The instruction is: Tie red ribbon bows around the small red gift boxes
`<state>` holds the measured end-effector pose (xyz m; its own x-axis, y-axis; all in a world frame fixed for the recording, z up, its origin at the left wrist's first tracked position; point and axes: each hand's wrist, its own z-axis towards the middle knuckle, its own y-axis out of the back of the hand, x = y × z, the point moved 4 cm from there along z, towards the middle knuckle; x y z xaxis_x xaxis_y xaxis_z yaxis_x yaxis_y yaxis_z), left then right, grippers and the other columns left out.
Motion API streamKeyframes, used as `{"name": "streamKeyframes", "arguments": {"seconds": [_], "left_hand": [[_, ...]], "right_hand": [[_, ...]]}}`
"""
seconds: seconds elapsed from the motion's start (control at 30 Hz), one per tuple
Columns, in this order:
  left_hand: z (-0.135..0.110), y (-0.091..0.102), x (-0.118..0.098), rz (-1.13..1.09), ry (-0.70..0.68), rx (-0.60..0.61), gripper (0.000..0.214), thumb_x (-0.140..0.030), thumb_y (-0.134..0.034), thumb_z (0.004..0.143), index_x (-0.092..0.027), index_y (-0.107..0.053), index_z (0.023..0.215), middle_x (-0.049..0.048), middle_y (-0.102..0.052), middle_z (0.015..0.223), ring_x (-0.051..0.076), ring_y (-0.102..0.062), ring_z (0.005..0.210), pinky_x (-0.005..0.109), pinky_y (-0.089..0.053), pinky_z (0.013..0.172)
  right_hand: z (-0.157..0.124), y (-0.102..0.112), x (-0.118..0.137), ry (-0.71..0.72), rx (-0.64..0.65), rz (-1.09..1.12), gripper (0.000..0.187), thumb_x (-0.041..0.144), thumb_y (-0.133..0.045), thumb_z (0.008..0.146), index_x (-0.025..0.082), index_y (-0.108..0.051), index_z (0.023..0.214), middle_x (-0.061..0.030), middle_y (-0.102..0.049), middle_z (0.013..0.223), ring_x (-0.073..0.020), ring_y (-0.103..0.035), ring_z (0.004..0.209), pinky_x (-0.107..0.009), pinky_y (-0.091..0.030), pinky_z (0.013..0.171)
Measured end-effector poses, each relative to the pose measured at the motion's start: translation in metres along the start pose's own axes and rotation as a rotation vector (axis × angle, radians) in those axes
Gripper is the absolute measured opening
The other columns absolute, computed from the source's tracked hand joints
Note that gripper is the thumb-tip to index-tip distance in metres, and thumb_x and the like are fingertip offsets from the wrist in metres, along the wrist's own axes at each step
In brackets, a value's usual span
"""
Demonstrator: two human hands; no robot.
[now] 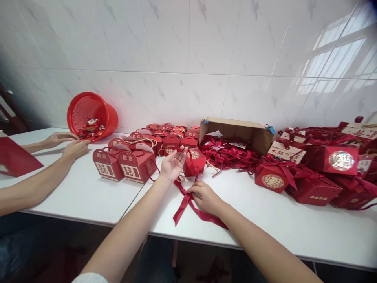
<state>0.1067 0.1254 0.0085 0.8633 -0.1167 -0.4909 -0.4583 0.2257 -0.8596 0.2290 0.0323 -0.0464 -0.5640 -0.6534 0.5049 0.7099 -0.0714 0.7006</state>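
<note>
Head view: red ribbon (182,206) is pinched by the fingers of the right hand (206,197). Left hand (172,165) is held palm up, fingers extended; whether ribbon is gripped there cannot be told. Medallion box (201,162) is set just beyond both hands, ribbon across its front. Further out, surface (241,200) is occupied by small red boxes (137,167) left, carton (259,137) with loose ribbons (232,155), piled boxes (315,190) right. Tipped red basket (112,116) is reached by co-worker's hands (75,151).
</note>
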Motion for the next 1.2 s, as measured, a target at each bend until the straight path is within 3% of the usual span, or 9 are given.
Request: {"name": "streamKeyframes", "arguments": {"seconds": [0.17, 0.33, 0.43, 0.53, 0.6, 0.7, 0.8, 0.97, 1.2], "left_hand": [[0.001, 0.0, 0.0, -0.015, -0.021, -0.011, 0.019, -0.008, -0.047, 0.085, -0.011, -0.065, 0.091, 0.0083, -0.074, 0.085, 0.019, -0.066, 0.101, 0.023, -0.057, 0.079], [-0.001, -0.009, -0.01, -0.013, -0.102, -0.068, 0.017, -0.008, -0.047, 0.087, -0.013, -0.061, 0.077, 0.0055, -0.073, 0.078, 0.016, -0.069, 0.094, 0.022, -0.056, 0.077], [0.0, -0.029, -0.03, 0.103, -0.201, -0.066, 0.012, -0.008, -0.057, 0.08, -0.016, -0.057, 0.071, -0.0003, -0.071, 0.071, 0.015, -0.071, 0.081, 0.019, -0.054, 0.064], [0.006, -0.065, -0.057, 0.387, -0.347, -0.009, 0.014, -0.011, -0.07, 0.068, -0.018, -0.058, 0.071, -0.0055, -0.064, 0.06, 0.009, -0.065, 0.052, 0.013, -0.037, 0.039], [0.011, -0.092, -0.072, 0.607, -0.465, 0.001, 0.015, -0.014, -0.073, 0.063, -0.016, -0.06, 0.069, -0.0058, -0.061, 0.057, 0.005, -0.054, 0.042, 0.013, -0.028, 0.034], [0.02, -0.128, -0.087, 0.894, -0.628, -0.031, 0.013, -0.02, -0.074, 0.063, -0.014, -0.065, 0.07, -0.0035, -0.061, 0.055, 0.005, -0.051, 0.043, 0.015, -0.032, 0.039], [0.028, -0.149, -0.091, 1.063, -0.693, -0.053, 0.019, -0.028, -0.075, 0.062, -0.013, -0.067, 0.072, -0.0008, -0.064, 0.058, 0.009, -0.055, 0.05, 0.018, -0.039, 0.048], [0.026, -0.157, -0.08, 1.152, -0.664, -0.08, 0.022, -0.031, -0.076, 0.061, -0.014, -0.068, 0.073, 0.0029, -0.07, 0.073, 0.014, -0.063, 0.068, 0.022, -0.045, 0.063], [0.003, -0.159, -0.069, 1.138, -0.644, -0.08, 0.019, -0.031, -0.075, 0.063, -0.017, -0.068, 0.072, 0.0011, -0.07, 0.072, 0.012, -0.062, 0.063, 0.021, -0.046, 0.058]], "right_hand": [[0.002, 0.014, 0.005, -0.088, -0.072, 0.154, 0.021, 0.006, -0.053, 0.075, 0.019, -0.068, 0.079, -0.0046, -0.064, 0.083, -0.0195, -0.058, 0.081, -0.033, -0.046, 0.076], [0.005, 0.044, 0.001, -0.111, -0.321, 0.464, 0.008, 0.02, -0.055, 0.078, 0.02, -0.062, 0.081, -0.0029, -0.064, 0.08, -0.0173, -0.056, 0.076, -0.031, -0.043, 0.074], [0.015, 0.07, -0.009, -0.188, -0.504, 0.712, 0.012, 0.032, -0.06, 0.077, 0.02, -0.059, 0.081, -0.001, -0.061, 0.075, -0.0154, -0.054, 0.07, -0.029, -0.043, 0.068], [0.035, 0.101, -0.016, -0.281, -0.611, 0.819, 0.021, 0.039, -0.064, 0.074, 0.02, -0.057, 0.078, 0.0017, -0.057, 0.067, -0.0126, -0.05, 0.061, -0.025, -0.04, 0.059], [0.053, 0.124, -0.013, -0.261, -0.638, 0.78, 0.024, 0.041, -0.066, 0.074, 0.019, -0.057, 0.073, 0.0026, -0.054, 0.063, -0.0109, -0.047, 0.057, -0.024, -0.038, 0.056], [0.078, 0.158, -0.003, -0.149, -0.682, 0.661, 0.024, 0.041, -0.066, 0.075, 0.018, -0.06, 0.078, 0.0016, -0.056, 0.064, -0.0106, -0.047, 0.056, -0.023, -0.038, 0.054], [0.093, 0.184, 0.006, -0.098, -0.751, 0.543, 0.028, 0.042, -0.065, 0.076, 0.016, -0.065, 0.087, -0.001, -0.06, 0.066, -0.0134, -0.053, 0.059, -0.025, -0.042, 0.056], [0.092, 0.202, 0.005, -0.138, -0.822, 0.594, 0.026, 0.041, -0.068, 0.073, 0.016, -0.069, 0.081, -0.0044, -0.067, 0.074, -0.0173, -0.061, 0.072, -0.028, -0.048, 0.066], [0.082, 0.211, 0.009, -0.082, -0.72, 0.856, 0.016, 0.035, -0.071, 0.074, 0.021, -0.071, 0.082, -0.0012, -0.07, 0.08, -0.0126, -0.062, 0.076, -0.025, -0.049, 0.074]]}}
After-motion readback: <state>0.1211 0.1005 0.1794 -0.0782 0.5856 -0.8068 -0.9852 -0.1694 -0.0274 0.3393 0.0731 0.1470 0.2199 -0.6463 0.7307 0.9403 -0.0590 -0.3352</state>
